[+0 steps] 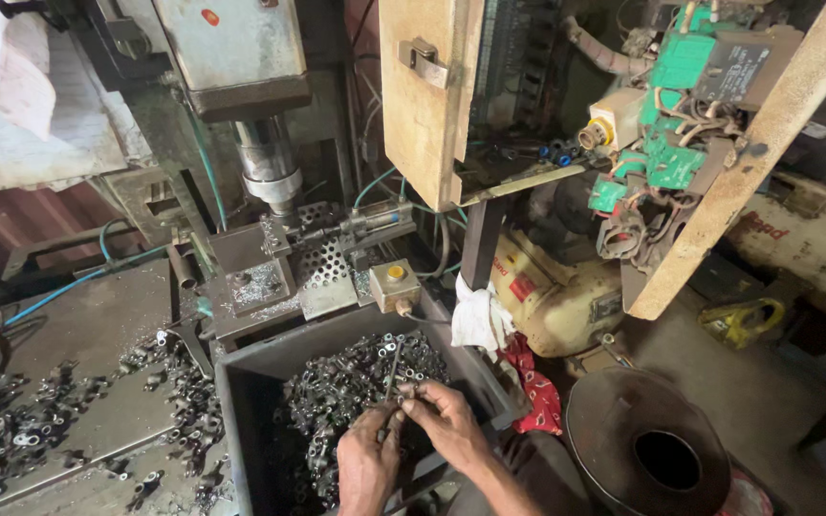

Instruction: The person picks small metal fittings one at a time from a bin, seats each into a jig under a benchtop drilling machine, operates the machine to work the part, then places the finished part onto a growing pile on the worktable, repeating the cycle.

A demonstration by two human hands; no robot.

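A dark grey plastic bin (241, 382) holds a heap of small metal ring-shaped parts (346, 382). Both my hands are over the near part of the heap. My left hand (367, 466) and my right hand (446, 420) meet at their fingertips and pinch the lower end of a thin metal rod (393, 368) that stands up over the parts, with small parts at the fingertips. Behind the bin stands a drill-type machine with a steel spindle (268, 167) above a perforated fixture plate (322, 258).
More loose metal parts (21, 430) lie scattered on the steel table at left. A small box with a yellow button (394, 283) sits by the bin. A white rag (480, 320), a red cloth (532, 387), a round black stool seat (647, 444) and wired electrical parts (666, 143) are at right.
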